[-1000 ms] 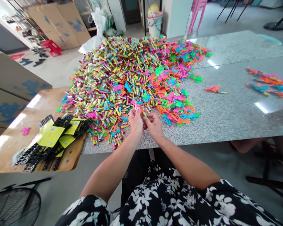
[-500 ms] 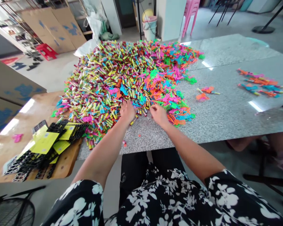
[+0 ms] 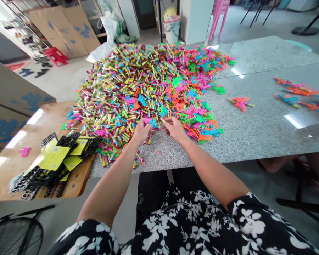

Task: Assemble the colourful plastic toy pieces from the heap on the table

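Though they were farther apart, left fingers (image 3: 143, 122) now pinch a blue piece (image 3: 153, 123), right fingers (image 3: 170, 123) a tube (image 3: 163, 120).

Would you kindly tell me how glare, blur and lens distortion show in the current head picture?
Head view: bright glare patches on the speckled stone tabletop and the wooden table; head view: the plastic pieces at far right look smeared, and fine detail between the left hand and right hand is too soft to read; head view: wide-angle stretching towards the edges.
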The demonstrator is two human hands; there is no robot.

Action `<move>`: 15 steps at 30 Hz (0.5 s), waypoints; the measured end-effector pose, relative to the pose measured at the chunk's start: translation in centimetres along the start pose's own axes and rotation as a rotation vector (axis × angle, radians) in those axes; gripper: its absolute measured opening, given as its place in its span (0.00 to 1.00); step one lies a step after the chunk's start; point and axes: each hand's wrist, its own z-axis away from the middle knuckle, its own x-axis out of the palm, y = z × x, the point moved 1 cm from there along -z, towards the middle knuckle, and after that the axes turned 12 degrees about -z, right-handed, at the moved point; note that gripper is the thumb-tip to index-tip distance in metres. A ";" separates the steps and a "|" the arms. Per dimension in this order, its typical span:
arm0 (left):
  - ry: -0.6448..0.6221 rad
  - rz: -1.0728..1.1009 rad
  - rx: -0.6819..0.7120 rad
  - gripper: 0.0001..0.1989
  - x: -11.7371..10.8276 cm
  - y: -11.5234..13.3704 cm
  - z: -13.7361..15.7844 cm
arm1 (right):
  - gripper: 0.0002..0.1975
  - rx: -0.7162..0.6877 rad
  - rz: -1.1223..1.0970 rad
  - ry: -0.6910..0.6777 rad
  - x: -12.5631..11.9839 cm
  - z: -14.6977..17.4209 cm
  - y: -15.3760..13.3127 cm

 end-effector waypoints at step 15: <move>-0.161 -0.046 -0.008 0.22 0.6 1.4 2.0 | 0.16 -0.125 -0.094 0.025 -0.7 1.8 -2.8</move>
